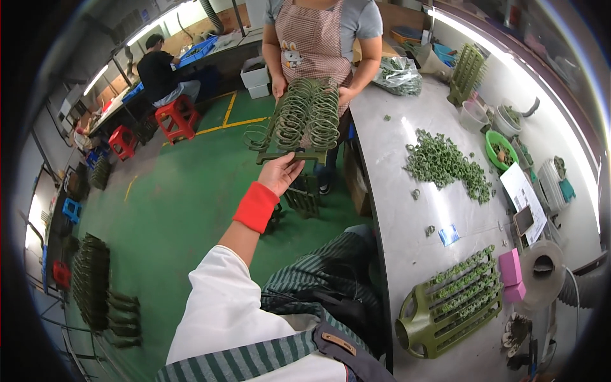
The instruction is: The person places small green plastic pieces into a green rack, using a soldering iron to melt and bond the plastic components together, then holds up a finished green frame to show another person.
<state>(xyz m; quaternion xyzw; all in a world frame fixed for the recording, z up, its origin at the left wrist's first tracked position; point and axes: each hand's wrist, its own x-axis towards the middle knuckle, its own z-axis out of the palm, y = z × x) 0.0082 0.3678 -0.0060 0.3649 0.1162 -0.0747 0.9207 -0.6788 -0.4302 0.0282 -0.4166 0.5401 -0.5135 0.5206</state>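
Note:
My left hand, in a red wristband, reaches out from a white sleeve. Its thumb and fingers are closed on the near bottom edge of an olive-green rack. Rows of large dark-green rings cover the rack in two columns. Facing me, a person in a checked apron grips the same rack by its sides, one hand on each. My right hand is out of the picture.
On the grey worktable at right lie a heap of small green pieces and another olive-green rack bearing small pieces. Several stacked racks stand on the green floor at left. Red stools and a seated person are farther back.

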